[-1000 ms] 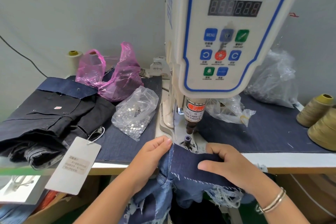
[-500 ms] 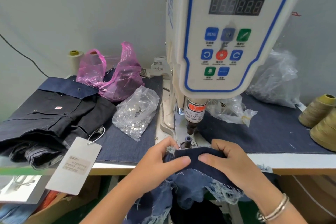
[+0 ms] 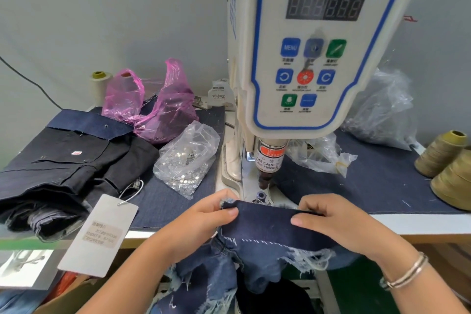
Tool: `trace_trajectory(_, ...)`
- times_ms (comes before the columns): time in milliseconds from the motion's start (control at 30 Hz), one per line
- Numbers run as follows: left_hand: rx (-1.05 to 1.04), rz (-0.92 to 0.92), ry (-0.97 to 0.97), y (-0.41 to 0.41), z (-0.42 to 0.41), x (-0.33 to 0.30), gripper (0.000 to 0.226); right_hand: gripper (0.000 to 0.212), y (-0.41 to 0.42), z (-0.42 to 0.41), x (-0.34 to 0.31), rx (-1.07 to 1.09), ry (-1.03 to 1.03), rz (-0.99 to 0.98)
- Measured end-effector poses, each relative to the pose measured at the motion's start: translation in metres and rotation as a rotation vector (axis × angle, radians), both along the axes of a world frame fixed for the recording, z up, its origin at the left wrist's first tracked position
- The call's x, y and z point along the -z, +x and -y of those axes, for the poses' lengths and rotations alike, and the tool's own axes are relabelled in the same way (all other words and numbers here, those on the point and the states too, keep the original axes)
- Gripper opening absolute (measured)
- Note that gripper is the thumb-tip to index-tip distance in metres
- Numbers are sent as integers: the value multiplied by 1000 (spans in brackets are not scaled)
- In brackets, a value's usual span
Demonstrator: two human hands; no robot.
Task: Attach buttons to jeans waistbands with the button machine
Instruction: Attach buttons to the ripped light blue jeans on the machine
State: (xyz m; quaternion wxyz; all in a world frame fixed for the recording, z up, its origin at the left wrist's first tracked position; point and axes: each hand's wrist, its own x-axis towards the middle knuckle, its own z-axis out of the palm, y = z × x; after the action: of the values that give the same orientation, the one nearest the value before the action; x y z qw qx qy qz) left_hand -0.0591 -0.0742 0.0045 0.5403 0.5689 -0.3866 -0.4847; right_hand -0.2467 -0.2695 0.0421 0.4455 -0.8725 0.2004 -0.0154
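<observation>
A dark blue jeans waistband (image 3: pixel 265 222) with frayed edges is stretched between my hands just in front of the button machine (image 3: pixel 305 58). My left hand (image 3: pixel 196 224) pinches its left end, thumb on top. My right hand (image 3: pixel 339 224) pinches its right end, with a bracelet on the wrist. The machine's punch head (image 3: pixel 266 176) hangs above a small lower die (image 3: pixel 261 196) just beyond the waistband's far edge. The rest of the jeans hangs below the table edge.
A clear bag of silver buttons (image 3: pixel 186 163) lies left of the machine. A stack of dark jeans (image 3: pixel 66 168) with a hang tag (image 3: pixel 102 234) fills the left. A pink bag (image 3: pixel 153 107), clear bags (image 3: pixel 379 115) and thread cones (image 3: pixel 443 153) stand around.
The waistband was folded over and drawn back slightly from the die. My left thumb moved on top of the cloth, and both hands now pinch its ends and hold it taut.
</observation>
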Motion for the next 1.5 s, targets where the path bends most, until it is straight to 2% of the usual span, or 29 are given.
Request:
trace_trajectory(67,-12,39,5,5,0,1,20,28,2,1,3,29,69,23)
trace_trajectory(133,-23,134,20,9,2,0,20,24,6,-1,8,74,234,61)
trace_trajectory(167,-43,224,33,11,5,-2,26,21,9,-2,13,113,356,105)
trace_trajectory(233,-62,360,51,13,12,-4,51,12,14,-6,23,228,663,210)
trace_trajectory(267,-73,389,43,13,15,-4,58,8,16,-7,28,292,779,254)
trace_trajectory(333,-69,353,29,13,19,-3,64,4,18,-9,38,404,868,317)
trace_trajectory(367,-65,310,30,13,20,-2,58,3,19,-10,41,435,873,341)
trace_trajectory(433,-36,234,47,12,22,-1,30,6,21,-11,43,432,869,383)
trace_trajectory(467,-32,203,53,12,23,2,26,8,22,-12,42,422,864,399)
trace_trajectory(567,-83,78,42,12,28,8,38,9,27,-13,42,438,880,461)
trace_trajectory(700,-110,-39,16,12,30,14,40,10,30,-13,46,448,906,491)
trace_trajectory(833,-134,-73,11,12,31,16,46,14,32,-9,47,435,845,482)
trace_trajectory(900,-162,-110,6,10,33,17,41,22,32,-7,48,442,815,477)
trace_trajectory(967,-210,-166,0,9,35,16,26,25,32,-6,50,454,819,493)
trace_trajectory(1200,-230,-267,-23,5,41,15,12,13,31,-3,53,516,949,533)
trace_trajectory(1367,-198,-245,10,8,38,17,23,13,29,-2,55,511,892,488)
trace_trajectory(1500,-176,-236,42,8,37,16,51,12,27,-3,57,505,889,480)
